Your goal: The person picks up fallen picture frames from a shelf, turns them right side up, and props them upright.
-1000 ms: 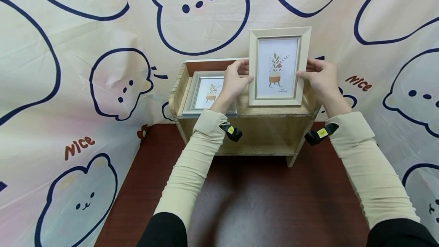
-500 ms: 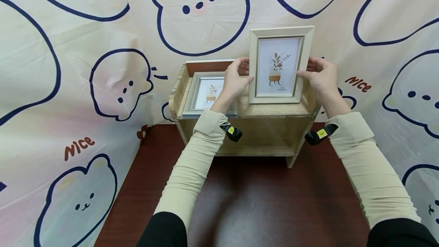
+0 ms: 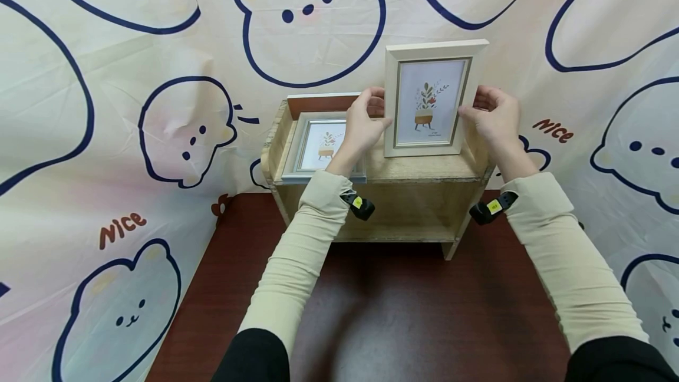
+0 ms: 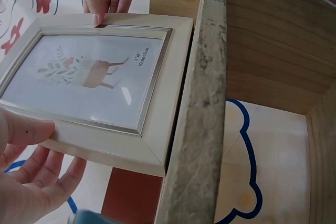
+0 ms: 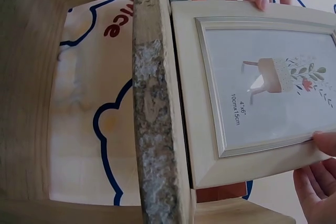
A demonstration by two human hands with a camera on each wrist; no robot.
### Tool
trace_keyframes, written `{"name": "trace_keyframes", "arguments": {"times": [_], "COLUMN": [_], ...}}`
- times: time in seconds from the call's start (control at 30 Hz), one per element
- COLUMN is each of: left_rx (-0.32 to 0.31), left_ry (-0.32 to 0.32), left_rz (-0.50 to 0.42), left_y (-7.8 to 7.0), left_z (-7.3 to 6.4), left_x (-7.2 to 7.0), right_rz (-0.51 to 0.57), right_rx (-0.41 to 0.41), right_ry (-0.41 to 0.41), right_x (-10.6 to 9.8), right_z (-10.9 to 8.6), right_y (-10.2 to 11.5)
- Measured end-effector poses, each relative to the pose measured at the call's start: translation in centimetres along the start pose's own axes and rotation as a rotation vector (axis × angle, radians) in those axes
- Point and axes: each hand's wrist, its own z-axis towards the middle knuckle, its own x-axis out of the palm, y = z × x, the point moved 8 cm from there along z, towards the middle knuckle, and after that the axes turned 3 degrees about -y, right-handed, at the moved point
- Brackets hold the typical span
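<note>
A cream picture frame (image 3: pixel 424 151) with a potted-plant print stands upright over the right part of a wooden shelf's top (image 3: pixel 419 171). My left hand (image 3: pixel 363 122) pinches its left edge, thumb on the front and fingers behind. At the opposite edge my right hand (image 3: pixel 495 117) grips it the same way. Both wrist views show the cream frame's lower edge (image 4: pixel 163 150) close along the shelf's worn front edge (image 5: pixel 157 129). To the left, a silver-grey picture frame (image 3: pixel 305 134) with a similar print leans back on the shelf top, partly covered by my left hand.
The shelf's raised left side panel (image 3: pixel 273 140) and a reddish-brown back strip (image 3: pixel 318 103) border its top. Below is an open compartment (image 3: pixel 403 211). A dark red-brown table (image 3: pixel 392 311) carries the shelf. A bear-print cloth (image 3: pixel 212 46) hangs behind and at both sides.
The cream frame's bottom edge has moved slightly back and up, and its right side has swung a little. My right hand has shifted slightly left. The silver-grey frame stays put.
</note>
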Motion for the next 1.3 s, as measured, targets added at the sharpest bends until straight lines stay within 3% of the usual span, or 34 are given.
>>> {"name": "trace_keyframes", "arguments": {"times": [0.23, 0.47, 0.7, 0.77, 0.9, 1.07, 1.3], "left_rx": [0.024, 0.032, 0.040, 0.049, 0.071, 0.091, 0.097], "left_ry": [-0.007, -0.010, -0.002, -0.006, -0.011, -0.019, -0.034], "left_rz": [0.034, -0.004, -0.044, -0.058, -0.058, -0.052, -0.048], "left_y": [-0.1, -0.3, -0.7, -0.8, -1.0, -1.1, -1.0], "left_z": [-0.1, -0.6, -1.2, -1.3, -1.4, -1.5, -1.6], "left_x": [-0.2, -0.2, 0.1, 0.1, 0.2, 0.1, -0.2], "right_rz": [-0.121, -0.240, -0.270, -0.251, -0.113, 0.011, 0.121], "right_rx": [-0.078, -0.160, -0.194, -0.186, -0.143, -0.108, 0.067], "right_ry": [-0.031, -0.033, -0.048, -0.054, -0.072, -0.122, -0.146], "right_x": [0.0, 0.3, 0.3, 0.3, 0.1, 0.0, 1.6], "right_z": [-0.1, 0.0, 0.3, 0.4, 0.5, 0.6, 0.2], "right_y": [0.7, 1.3, 1.6, 1.7, 2.3, 4.2, 5.7]}}
